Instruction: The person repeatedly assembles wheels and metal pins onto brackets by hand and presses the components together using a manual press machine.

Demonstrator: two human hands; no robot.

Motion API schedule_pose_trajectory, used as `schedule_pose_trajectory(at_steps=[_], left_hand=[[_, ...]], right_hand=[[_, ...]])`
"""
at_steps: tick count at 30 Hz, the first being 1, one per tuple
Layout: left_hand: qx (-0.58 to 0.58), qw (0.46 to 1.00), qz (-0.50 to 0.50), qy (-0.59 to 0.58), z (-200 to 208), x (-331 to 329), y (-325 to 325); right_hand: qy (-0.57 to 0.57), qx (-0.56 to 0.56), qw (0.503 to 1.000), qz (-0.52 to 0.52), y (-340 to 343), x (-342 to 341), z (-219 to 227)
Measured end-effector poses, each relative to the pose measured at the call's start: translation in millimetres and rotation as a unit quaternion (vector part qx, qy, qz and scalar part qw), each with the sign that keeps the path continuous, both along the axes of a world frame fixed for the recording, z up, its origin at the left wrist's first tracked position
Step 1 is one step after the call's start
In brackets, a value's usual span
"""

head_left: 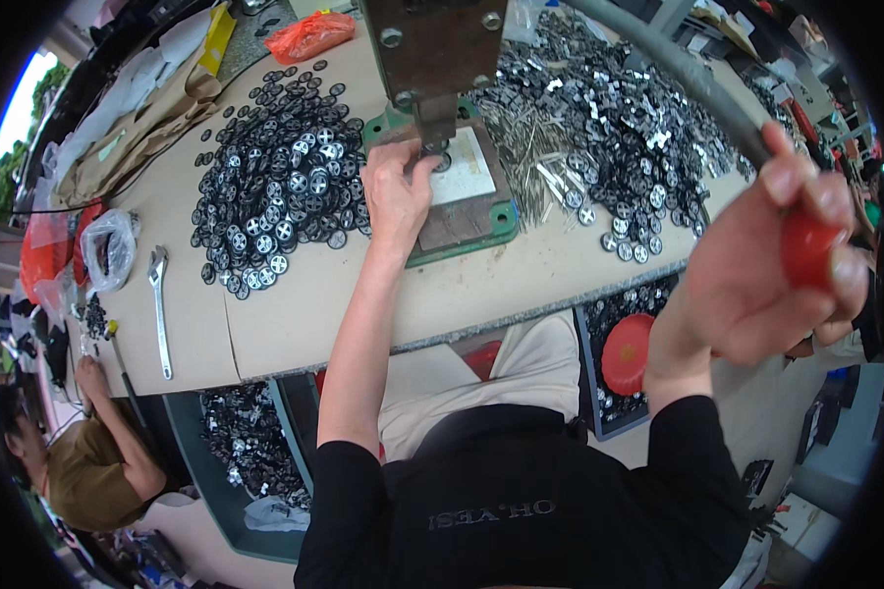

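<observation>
My left hand [398, 191] is on the base of a hand press [432, 49]. Its thumb and fingers close around a small black wheel [444, 162] on the pale metal plate [471, 172], directly below the ram [436, 118]. The ram hides part of the fingertips. Raised at the right, my right hand [766, 260] grips the red knob [811, 251] of the press's long lever [692, 74]. Left of the press lies a heap of black wheels with silver spokes [285, 177].
Right of the press are metal pins [535, 162] and a pile of black parts [619, 118]. An adjustable wrench [160, 309] lies at the left. Below the table edge stand a green bin [196, 471] and a tray with a red dish [627, 353]. Another person [98, 471] sits at the far left.
</observation>
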State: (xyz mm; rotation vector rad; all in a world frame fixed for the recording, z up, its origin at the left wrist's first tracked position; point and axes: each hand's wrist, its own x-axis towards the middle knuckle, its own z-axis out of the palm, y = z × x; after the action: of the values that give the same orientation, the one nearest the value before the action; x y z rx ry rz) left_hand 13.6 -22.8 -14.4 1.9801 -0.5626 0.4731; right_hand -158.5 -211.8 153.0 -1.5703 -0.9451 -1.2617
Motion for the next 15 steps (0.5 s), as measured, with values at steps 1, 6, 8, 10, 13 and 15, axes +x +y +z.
schedule_pose_trajectory(at_steps=[1, 6, 8, 10, 13, 15], left_hand=[[0.003, 1.000, -0.005, 0.003, 1.0, -0.2, 5.0], [-0.024, 0.999, -0.016, 0.014, -4.9, 1.9, 2.5], [-0.025, 1.000, -0.007, 0.016, -6.6, 1.2, 2.0], [-0.010, 1.000, -0.003, 0.014, -7.2, 1.6, 5.3], [0.003, 1.000, -0.001, 0.009, -2.7, 3.3, 2.4], [0.007, 1.000, 0.001, 0.007, -2.6, -0.5, 8.3]], right_hand=[[0.007, -0.066, 0.998, 0.007, -15.4, 5.1, 16.4], [0.003, -0.013, 1.000, -0.026, -24.3, 26.3, 46.2], [0.006, 0.025, 0.999, 0.038, -20.6, 26.4, 37.5], [0.011, 0.064, 0.992, 0.105, -17.1, 26.7, 29.9], [-0.030, -0.072, 0.997, 0.013, 10.8, 12.7, 3.4], [-0.005, -0.092, 0.995, -0.035, -1.9, 16.7, 17.6]])
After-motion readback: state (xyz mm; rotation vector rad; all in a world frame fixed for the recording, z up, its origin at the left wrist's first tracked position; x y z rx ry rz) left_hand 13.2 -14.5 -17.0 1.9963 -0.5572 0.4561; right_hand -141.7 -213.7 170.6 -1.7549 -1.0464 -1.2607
